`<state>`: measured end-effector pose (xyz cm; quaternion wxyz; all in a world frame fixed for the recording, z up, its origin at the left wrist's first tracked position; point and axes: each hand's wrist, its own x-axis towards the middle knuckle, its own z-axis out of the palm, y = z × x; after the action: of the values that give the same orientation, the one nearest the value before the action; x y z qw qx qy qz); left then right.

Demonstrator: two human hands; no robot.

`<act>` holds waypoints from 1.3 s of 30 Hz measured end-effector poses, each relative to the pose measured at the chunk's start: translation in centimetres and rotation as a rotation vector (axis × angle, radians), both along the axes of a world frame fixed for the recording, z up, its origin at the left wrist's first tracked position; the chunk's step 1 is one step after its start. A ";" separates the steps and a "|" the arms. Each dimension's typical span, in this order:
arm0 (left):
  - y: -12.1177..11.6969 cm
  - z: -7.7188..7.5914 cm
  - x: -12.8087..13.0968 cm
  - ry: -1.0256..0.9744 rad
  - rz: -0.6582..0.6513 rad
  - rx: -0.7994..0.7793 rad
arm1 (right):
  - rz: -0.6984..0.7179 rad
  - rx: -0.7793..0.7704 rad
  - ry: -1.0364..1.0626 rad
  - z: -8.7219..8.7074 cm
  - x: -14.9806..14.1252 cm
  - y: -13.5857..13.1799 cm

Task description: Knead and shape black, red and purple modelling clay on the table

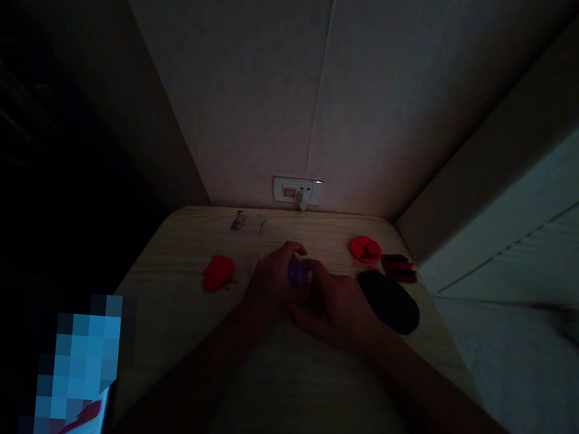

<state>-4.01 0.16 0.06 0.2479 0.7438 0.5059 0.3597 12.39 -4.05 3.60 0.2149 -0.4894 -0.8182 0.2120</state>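
The purple lump (298, 272) sits between both hands. Just left of the lump, the left hand (269, 281) curls round it, gripping, one finger arched beyond its far side, the forearm slanting up from lower left. Just right of the lump, the right hand (335, 304) bends inward, a fingertip touching it; whether it grips too, I cannot tell. A red piece (217, 273) lies left of the lump, a black oval (390, 302) right.

Wood-grained table (295, 405) with a red lump (217, 273) toward its left edge; red disc (365, 248), dark-striped red piece (398, 268) and black oval (389, 302) near its right edge.
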 end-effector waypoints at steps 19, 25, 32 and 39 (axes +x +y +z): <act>-0.2 0.3 0.0 0.083 -0.013 0.057 | -0.026 -0.235 0.537 -1.5 0.0 1.1; -0.2 0.2 -0.4 -0.001 -0.111 -0.054 | 0.111 0.165 0.264 -0.7 0.9 0.9; -0.2 0.6 -0.6 0.017 -0.146 -0.080 | 0.144 0.123 0.405 -1.2 0.7 1.0; -0.4 1.1 0.1 0.212 -0.026 -0.081 | -0.039 -0.184 0.686 -1.7 -0.2 0.7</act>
<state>-3.91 -0.28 1.14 0.2274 0.7736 0.5337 0.2550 12.21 -3.36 1.88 0.4361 -0.4228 -0.6663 0.4325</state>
